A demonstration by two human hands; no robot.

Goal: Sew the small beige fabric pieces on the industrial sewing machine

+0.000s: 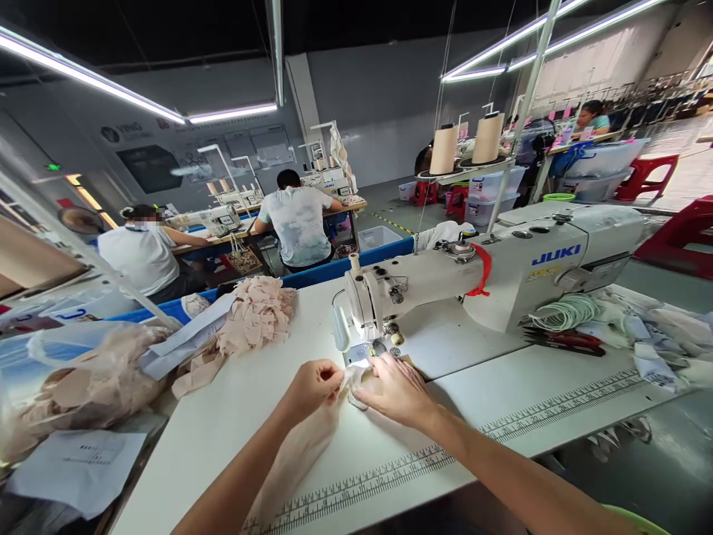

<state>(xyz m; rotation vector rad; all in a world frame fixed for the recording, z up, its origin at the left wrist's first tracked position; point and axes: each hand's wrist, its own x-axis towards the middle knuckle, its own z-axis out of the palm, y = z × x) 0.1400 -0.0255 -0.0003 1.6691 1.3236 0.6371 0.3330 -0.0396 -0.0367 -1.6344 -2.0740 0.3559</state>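
My left hand (313, 386) is closed in a pinch on a strip of pale beige fabric (304, 446) that trails toward me over the white table (234, 423). My right hand (396, 388) rests on the same fabric with fingers pressed down on it, just in front of the needle area (372, 349) of the white Juki sewing machine (501, 279). The fabric's front end lies under the machine's lit head.
A heap of small beige fabric pieces (259, 313) and a plastic bag of fabric (78, 379) lie at the left. Scissors (565, 340), coiled cord and scraps lie at the right. Two thread cones (466, 143) stand behind. Other people sit sewing at tables farther back.
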